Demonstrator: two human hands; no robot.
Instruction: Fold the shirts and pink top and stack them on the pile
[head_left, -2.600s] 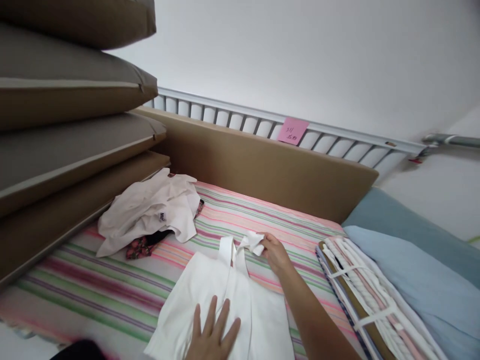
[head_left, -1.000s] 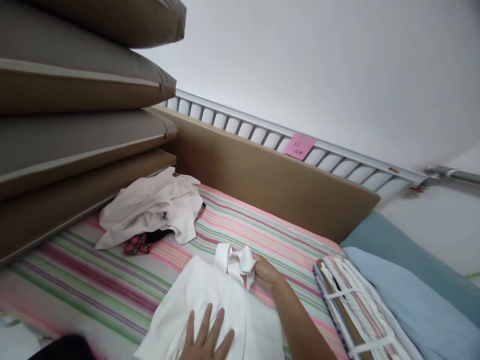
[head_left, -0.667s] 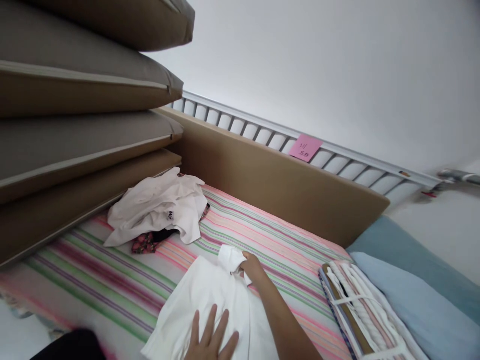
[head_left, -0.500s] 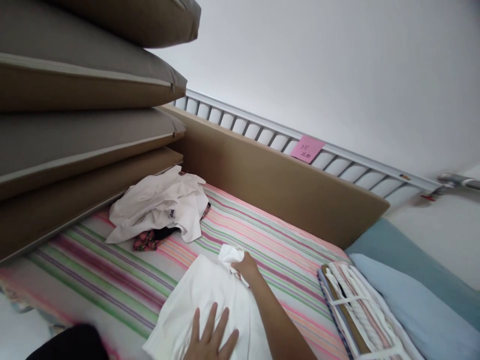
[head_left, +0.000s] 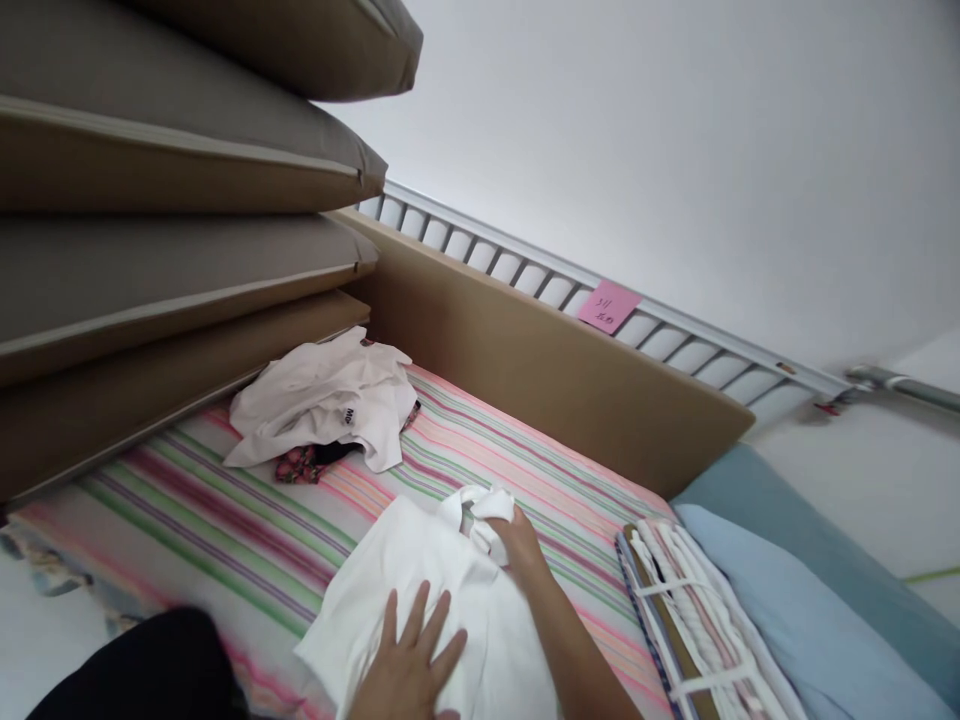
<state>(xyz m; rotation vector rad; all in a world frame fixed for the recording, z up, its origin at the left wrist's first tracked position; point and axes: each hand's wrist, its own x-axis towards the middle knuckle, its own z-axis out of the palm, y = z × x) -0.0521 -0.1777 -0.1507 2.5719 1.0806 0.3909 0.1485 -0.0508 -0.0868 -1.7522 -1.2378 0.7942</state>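
Note:
A white cloth tote bag lies flat on the striped bed sheet. My left hand rests on the bag's lower part, palm down, fingers spread. At the bag's top edge my right hand is closed around the bunched white straps, holding them down against the bag.
A crumpled white garment over a dark floral piece lies at the back left. Stacked brown cushions rise on the left. A brown padded board lines the back. Folded bags with white straps and a blue pillow lie at the right.
My right hand has drawn the straps from stretched out beyond the bag back onto its top edge, bunching them. The left hand has stayed flat on the bag.

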